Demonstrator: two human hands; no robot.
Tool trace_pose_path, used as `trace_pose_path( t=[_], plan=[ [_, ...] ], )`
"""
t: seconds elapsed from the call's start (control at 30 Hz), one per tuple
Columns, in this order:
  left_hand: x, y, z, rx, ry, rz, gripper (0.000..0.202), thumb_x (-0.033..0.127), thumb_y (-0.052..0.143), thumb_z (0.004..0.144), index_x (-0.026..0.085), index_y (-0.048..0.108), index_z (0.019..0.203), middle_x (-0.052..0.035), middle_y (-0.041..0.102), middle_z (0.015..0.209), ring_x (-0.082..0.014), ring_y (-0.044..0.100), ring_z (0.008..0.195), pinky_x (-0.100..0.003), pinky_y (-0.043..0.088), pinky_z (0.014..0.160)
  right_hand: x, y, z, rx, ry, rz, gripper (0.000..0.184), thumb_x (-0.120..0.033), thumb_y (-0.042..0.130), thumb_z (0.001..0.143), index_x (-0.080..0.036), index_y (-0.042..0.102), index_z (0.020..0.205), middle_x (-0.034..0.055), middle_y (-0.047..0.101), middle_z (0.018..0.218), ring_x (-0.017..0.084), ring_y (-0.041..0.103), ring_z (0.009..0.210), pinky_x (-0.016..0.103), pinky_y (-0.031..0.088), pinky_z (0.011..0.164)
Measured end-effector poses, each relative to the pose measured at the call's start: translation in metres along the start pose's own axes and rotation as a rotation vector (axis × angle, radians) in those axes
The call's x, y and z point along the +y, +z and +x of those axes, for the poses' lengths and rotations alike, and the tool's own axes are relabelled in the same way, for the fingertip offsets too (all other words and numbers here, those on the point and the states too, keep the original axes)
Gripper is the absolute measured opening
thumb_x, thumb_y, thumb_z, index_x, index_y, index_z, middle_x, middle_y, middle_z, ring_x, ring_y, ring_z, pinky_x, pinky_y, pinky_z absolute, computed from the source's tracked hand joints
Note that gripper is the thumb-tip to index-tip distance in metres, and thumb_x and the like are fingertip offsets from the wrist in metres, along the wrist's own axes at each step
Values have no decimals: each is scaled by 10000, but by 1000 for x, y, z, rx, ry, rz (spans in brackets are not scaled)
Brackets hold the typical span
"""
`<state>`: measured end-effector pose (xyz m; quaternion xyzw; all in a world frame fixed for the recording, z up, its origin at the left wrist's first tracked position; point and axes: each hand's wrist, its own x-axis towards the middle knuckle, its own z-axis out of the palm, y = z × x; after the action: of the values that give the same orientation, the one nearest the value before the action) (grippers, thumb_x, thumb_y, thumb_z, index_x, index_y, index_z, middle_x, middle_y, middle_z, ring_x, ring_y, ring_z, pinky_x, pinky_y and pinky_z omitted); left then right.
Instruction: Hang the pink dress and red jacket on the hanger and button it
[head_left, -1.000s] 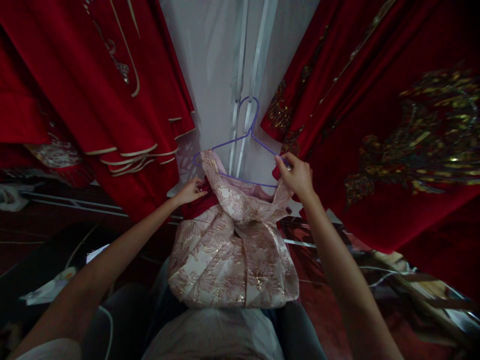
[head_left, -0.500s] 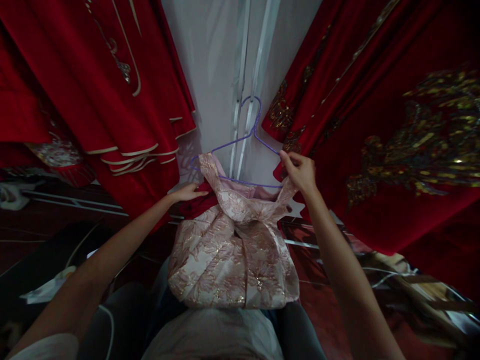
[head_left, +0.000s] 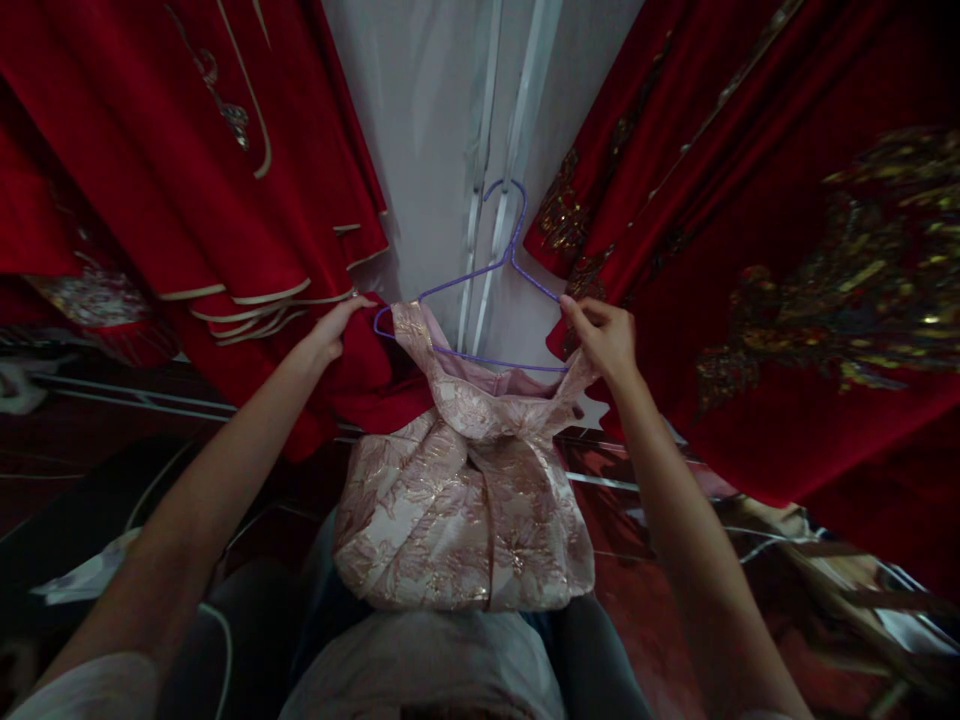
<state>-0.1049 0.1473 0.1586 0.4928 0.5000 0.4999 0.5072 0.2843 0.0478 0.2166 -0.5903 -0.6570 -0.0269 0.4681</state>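
A pink-and-gold brocade dress (head_left: pixel 465 510) hangs in front of me on a purple wire hanger (head_left: pixel 465 275). Its left strap is looped over the hanger's left end. My right hand (head_left: pixel 606 335) pinches the hanger's right arm, with the right strap just under its fingers. Out to the left, my left hand (head_left: pixel 337 325) has its fingers closed on red cloth (head_left: pixel 375 385) beside the dress's left strap. Where that cloth ends behind the dress is hidden. The hanger's hook points up, in front of the pale wall.
Red garments (head_left: pixel 262 150) with pale piping hang at the left. Others with gold embroidery (head_left: pixel 847 290) hang at the right, close to my right hand. Light metal poles (head_left: pixel 495 150) run up the pale wall. A white cable (head_left: pixel 221 650) lies near my left leg.
My left hand has moved up and left, lifting and spreading the red cloth. My right hand stays on the hanger, and the dress has barely shifted.
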Motion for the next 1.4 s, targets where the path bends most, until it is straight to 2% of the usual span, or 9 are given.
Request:
trace_pose_path(
  t=[0.23, 0.4, 0.53, 0.63, 0.77, 0.9, 1.13, 1.27, 1.4],
  plan=[
    [46, 46, -30, 26, 599, 416, 260, 383, 657, 745, 129, 684, 795, -28, 680, 777, -162, 610, 775, -263, 472, 730, -6, -2, -4, 28, -21, -41, 600, -695, 419, 826, -171, 677, 689, 14, 586, 569, 133, 535, 557, 237, 328, 536],
    [59, 81, -49, 50, 753, 503, 231, 370, 632, 778, 144, 670, 756, -10, 631, 783, -169, 591, 824, -280, 455, 755, -3, -7, -4, 29, -7, -38, 608, -695, 415, 829, -165, 660, 659, 16, 583, 546, 138, 542, 554, 238, 346, 531],
    [48, 70, -34, -63, 656, 573, 171, 318, 677, 714, 157, 646, 666, -3, 606, 735, -158, 584, 762, -270, 442, 695, 1, -11, 5, -120, 29, 21, 642, -698, 382, 841, -158, 657, 631, 35, 609, 545, 154, 573, 545, 247, 386, 525],
    [39, 59, -24, -243, 493, 594, 246, 357, 604, 762, 157, 618, 621, 13, 553, 603, -132, 527, 587, -255, 392, 566, 5, -15, 22, -542, 162, 164, 619, -686, 399, 844, -154, 696, 738, 72, 677, 623, 173, 606, 539, 261, 435, 501],
    [34, 58, -23, -232, 554, 602, 253, 365, 628, 735, 149, 607, 606, 12, 560, 620, -124, 516, 598, -248, 384, 578, 21, -9, 53, -1052, 322, 244, 508, -616, 492, 832, -162, 706, 912, 119, 734, 795, 207, 666, 636, 302, 516, 542],
    [29, 61, -27, -263, 578, 573, 294, 396, 608, 745, 150, 579, 587, 11, 572, 648, -127, 523, 639, -250, 406, 634, 26, 17, 74, -1404, 201, 144, 441, -606, 595, 753, -199, 729, 855, 90, 736, 789, 196, 668, 649, 319, 539, 574],
    [22, 57, -21, -254, 616, 583, 339, 464, 579, 763, 153, 609, 629, -26, 606, 789, -171, 546, 828, -299, 409, 824, -14, 60, 75, -1610, 130, 130, 500, -615, 547, 785, -250, 685, 1098, 42, 574, 1315, 229, 416, 1323, 333, 420, 1024],
    [25, 54, -20, -226, 608, 605, 336, 473, 589, 770, 167, 625, 634, -27, 616, 794, -205, 552, 938, -328, 382, 919, -17, 68, 67, -1702, 112, 246, 543, -593, 485, 828, -271, 585, 1255, -17, 382, 1487, 205, 171, 1442, 371, 234, 1147],
    [31, 51, -30, -228, 434, 427, 355, 504, 630, 740, 162, 609, 650, -31, 612, 685, -189, 582, 785, -293, 443, 738, -16, 70, 59, -1758, 123, 360, 555, -599, 464, 842, -257, 563, 1267, -12, 351, 1504, 198, 147, 1447, 369, 177, 1165]
  ],
)
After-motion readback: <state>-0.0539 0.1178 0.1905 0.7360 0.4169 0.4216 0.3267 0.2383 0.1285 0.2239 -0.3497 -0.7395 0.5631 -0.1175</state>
